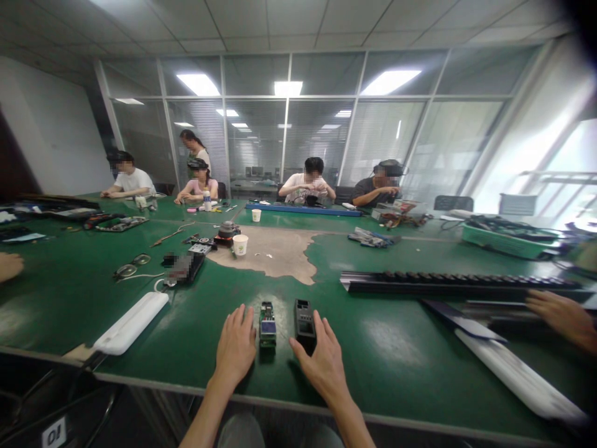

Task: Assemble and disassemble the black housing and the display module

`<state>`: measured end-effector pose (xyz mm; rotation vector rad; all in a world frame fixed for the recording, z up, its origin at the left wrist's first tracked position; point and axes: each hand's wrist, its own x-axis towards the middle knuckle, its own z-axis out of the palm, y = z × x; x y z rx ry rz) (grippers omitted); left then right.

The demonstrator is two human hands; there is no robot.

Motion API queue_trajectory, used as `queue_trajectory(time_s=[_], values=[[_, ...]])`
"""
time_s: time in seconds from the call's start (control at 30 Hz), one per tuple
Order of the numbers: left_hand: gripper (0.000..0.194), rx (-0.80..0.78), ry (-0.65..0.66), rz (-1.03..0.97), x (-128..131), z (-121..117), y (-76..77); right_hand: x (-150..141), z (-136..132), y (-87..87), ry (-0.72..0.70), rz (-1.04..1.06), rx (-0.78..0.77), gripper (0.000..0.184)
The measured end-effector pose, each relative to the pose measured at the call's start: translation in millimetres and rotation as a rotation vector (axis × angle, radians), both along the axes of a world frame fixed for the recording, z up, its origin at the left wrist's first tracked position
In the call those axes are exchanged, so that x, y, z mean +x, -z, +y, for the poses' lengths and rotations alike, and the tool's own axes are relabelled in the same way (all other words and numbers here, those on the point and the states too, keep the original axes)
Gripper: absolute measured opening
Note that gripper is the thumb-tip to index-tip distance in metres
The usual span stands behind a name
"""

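Note:
On the green tabletop in front of me lies a small circuit board assembly [267, 328] with a bluish display. To its right is a black plastic housing [304, 320] with rectangular openings. My left hand [236, 343] rests palm down just left of the circuit board, fingers stretched out and holding nothing. My right hand [324, 354] is beside the housing, thumb near its lower end and fingers along its right side. Those fingers are spread, and whether they touch the housing I cannot tell. A gap separates the board from the housing.
A white power strip [133, 323] lies at left, near glasses [132, 266]. Paper cups [240, 245] stand ahead. At right are a long black rail [448, 283], a white bar [517, 376], a green basket [506, 241] and another person's hand [562, 317]. Several people sit across the table.

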<state>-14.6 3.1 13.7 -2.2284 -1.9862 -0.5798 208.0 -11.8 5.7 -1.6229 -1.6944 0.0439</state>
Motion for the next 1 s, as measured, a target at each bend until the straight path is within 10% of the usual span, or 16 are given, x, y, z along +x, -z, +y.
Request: queue_trajectory(time_s=[0.5, 1.0], values=[[0.046, 0.046, -0.003, 0.010, 1, -3, -0.4, -5, -2, -15.2, -0.075, 0.203, 0.015, 0.066], [0.050, 0.129, 0.005, -0.031, -3, 2, 14.5, -78, -1, -53.3, -0.174, 0.245, -0.023, 0.062]])
